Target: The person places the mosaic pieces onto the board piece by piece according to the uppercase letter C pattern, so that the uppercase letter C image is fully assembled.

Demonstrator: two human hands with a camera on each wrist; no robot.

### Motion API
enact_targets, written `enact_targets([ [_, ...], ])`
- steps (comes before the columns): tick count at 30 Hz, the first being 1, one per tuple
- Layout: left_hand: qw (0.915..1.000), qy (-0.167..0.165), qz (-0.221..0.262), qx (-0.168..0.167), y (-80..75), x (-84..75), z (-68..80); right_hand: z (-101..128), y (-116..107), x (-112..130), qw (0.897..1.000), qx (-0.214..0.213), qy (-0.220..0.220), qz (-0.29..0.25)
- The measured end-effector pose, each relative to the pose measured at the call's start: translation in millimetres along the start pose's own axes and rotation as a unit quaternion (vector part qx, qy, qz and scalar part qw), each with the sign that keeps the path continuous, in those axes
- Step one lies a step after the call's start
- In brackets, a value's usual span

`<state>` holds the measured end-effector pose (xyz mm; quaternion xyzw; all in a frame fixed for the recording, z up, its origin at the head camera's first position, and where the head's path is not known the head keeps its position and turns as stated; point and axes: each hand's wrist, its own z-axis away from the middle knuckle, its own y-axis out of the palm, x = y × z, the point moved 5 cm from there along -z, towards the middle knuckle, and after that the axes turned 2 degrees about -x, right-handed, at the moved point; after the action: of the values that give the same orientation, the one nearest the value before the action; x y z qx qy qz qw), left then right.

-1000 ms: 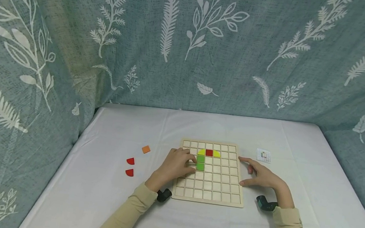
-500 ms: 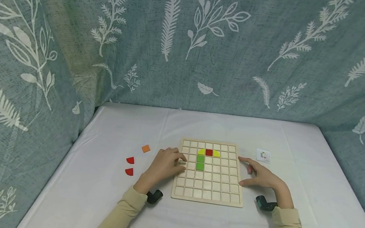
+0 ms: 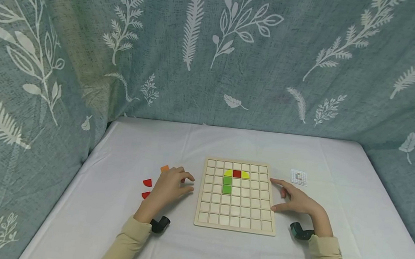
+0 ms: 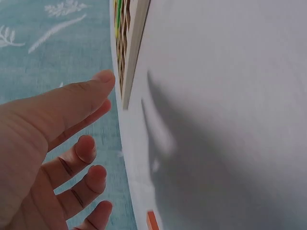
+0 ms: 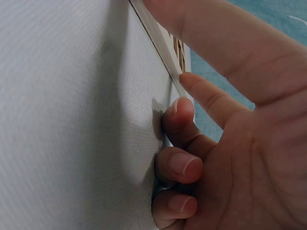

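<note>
A wooden grid board point(image 3: 214, 209) lies on the table, several coloured tiles in its cells. Two green squares point(image 3: 226, 189) run down from a yellow quarter-round; a red square point(image 3: 237, 173) sits between two yellow pieces. My left hand point(image 3: 168, 187) hovers left of the board, thumb and fingers apart, holding nothing. It partly covers an orange square tile point(image 3: 164, 168), whose edge also shows low in the left wrist view. Two red quarter-round tiles point(image 3: 147, 182) lie beside that hand. My right hand point(image 3: 298, 201) rests at the board's right edge, index fingertip and thumb against it, other fingers curled on the cloth.
A small card point(image 3: 298, 177) printed with a coloured grid pattern lies right of the board. White cloth point(image 3: 232, 257) covers the table. A patterned teal curtain point(image 3: 271, 90) hangs behind and at the sides. Both wrists carry black camera mounts point(image 3: 160, 225).
My left hand has drawn back leftward from over the board to beside the loose tiles, now overlapping the orange tile. The right hand stays at the board's edge.
</note>
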<state>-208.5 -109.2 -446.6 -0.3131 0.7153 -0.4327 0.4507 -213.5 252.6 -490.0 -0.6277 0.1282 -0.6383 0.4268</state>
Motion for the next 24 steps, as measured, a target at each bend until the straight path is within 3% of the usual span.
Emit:
enact_targets([
  [10,0.9988,-0.047,0.012,-0.003,-10.9,27.2,14.1,0.9,0.5,1.2,1.000,-0.001,0.007,-0.005],
  [24,0.9963,-0.080,-0.006,-0.032,-30.0,67.8,38.7,0.5,1.6,-0.6,1.000,-0.001,0.003,-0.002],
])
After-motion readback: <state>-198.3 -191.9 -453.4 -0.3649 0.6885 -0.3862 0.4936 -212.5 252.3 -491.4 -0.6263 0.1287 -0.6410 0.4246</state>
